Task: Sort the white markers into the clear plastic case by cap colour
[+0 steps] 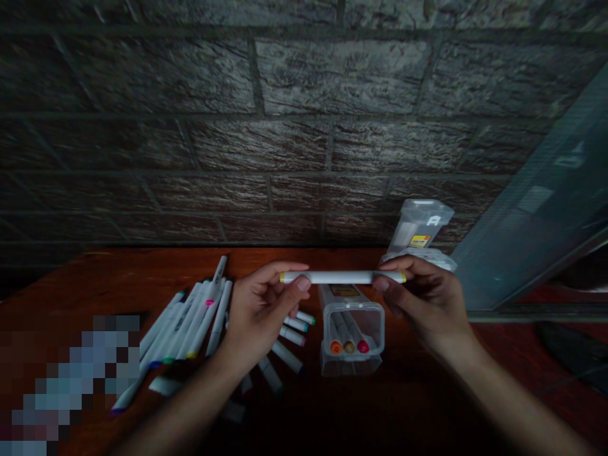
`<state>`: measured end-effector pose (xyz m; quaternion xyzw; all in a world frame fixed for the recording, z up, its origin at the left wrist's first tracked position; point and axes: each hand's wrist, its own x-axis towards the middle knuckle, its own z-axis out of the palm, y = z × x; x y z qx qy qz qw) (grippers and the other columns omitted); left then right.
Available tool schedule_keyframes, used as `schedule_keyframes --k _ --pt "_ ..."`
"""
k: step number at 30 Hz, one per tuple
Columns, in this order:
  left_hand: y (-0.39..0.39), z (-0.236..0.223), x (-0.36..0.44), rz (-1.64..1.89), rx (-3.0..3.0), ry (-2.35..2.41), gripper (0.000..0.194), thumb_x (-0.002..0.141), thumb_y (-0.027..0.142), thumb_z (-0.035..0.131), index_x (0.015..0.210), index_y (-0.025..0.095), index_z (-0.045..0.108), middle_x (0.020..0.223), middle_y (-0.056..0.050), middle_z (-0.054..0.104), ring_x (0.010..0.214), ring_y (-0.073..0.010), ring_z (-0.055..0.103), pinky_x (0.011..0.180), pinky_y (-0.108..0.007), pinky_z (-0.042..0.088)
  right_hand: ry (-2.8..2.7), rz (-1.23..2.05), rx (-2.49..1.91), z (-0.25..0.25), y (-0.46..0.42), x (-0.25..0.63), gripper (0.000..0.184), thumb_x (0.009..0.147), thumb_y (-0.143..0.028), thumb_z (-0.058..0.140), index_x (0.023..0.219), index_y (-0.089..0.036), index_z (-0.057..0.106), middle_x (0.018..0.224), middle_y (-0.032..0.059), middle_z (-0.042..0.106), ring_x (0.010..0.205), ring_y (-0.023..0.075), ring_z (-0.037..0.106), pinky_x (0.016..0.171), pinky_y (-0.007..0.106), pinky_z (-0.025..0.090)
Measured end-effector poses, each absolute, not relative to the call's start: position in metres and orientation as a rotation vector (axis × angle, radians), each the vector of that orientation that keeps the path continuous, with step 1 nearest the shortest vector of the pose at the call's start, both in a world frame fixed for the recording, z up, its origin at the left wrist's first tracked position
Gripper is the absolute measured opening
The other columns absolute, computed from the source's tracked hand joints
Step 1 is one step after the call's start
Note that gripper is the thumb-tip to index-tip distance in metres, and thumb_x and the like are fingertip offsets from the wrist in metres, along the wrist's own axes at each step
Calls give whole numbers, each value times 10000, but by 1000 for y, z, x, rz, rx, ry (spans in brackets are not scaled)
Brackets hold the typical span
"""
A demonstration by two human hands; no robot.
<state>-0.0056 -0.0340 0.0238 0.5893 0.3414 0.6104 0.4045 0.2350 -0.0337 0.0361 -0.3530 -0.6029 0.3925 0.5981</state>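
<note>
A white marker [339, 277] with yellow ends is held level between both my hands. My left hand [268, 301] pinches its left end between thumb and fingers, and my right hand [425, 294] grips the right end the same way. Below the marker lies a clear plastic case [354, 364], its open end facing me. Inside it are several markers, with an orange end [336, 346], a tan end and a red end showing. Loose white markers [190, 323] lie in a pile left of my left hand, and more are partly hidden beneath that hand and forearm.
A second clear case [418, 228] with a yellow label stands at the back right of the wooden table [118, 266]. Behind it rises a brick wall [294, 145]. A glass-like panel [536, 190] leans along the right, and a dark shoe [570, 354] shows on the floor.
</note>
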Motion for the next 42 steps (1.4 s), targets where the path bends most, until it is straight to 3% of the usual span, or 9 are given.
schedule_keyframes --k 9,22,42 --pt "-30 18 -7 1572 1342 705 175 965 310 728 1102 202 720 780 -9 737 522 -67 588 494 -173 470 -1333 1010 -801 37 -32 235 133 872 -334 837 951 -228 821 735 44 761 426 50 517 400 141 385" --pt "-30 20 -10 1522 1211 567 212 1024 301 632 1160 207 765 855 -59 764 558 -76 599 539 -194 473 -1261 1047 -790 41 -33 235 215 921 -385 773 1088 -263 833 838 75 791 419 64 483 405 210 288" --pt "-31 23 -11 1504 1121 520 255 1021 272 601 1152 147 781 846 -107 776 549 -107 604 541 -228 485 -1209 1121 -760 49 -35 233 208 922 -370 746 1046 -232 841 847 94 796 419 87 488 394 226 328"
